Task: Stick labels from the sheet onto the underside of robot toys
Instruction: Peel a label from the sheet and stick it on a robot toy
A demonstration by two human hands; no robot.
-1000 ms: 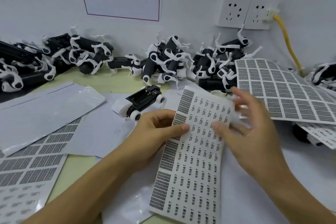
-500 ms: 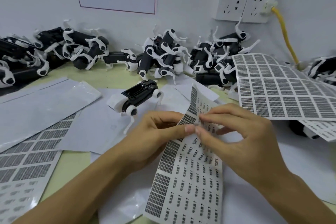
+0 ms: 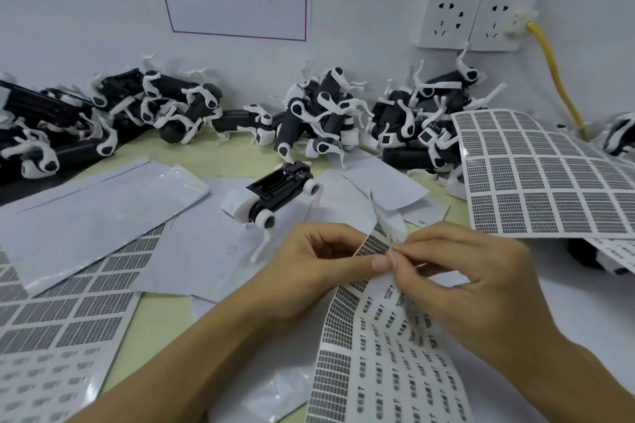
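Observation:
A white label sheet (image 3: 374, 347) with rows of small printed labels curls up in front of me, its top folded over. My left hand (image 3: 319, 268) pinches the sheet's left edge between thumb and fingers. My right hand (image 3: 460, 271) pinches at a label near the fold, fingertips meeting the left thumb. One black-and-white robot toy (image 3: 275, 194) lies upside down on the papers just beyond my left hand, its open underside facing up. Neither hand touches it.
Piles of black-and-white robot toys (image 3: 330, 117) line the wall at the back. A large label sheet (image 3: 549, 178) lies at the right, more sheets (image 3: 68, 312) at the left. A clear plastic bag (image 3: 103, 203) lies left of centre. A yellow cable (image 3: 556, 79) hangs from the wall sockets.
The sheet lay flat under my spread right hand one second ago. Its top has since folded over, and my right fingers have closed into a pinch on it beside my left thumb.

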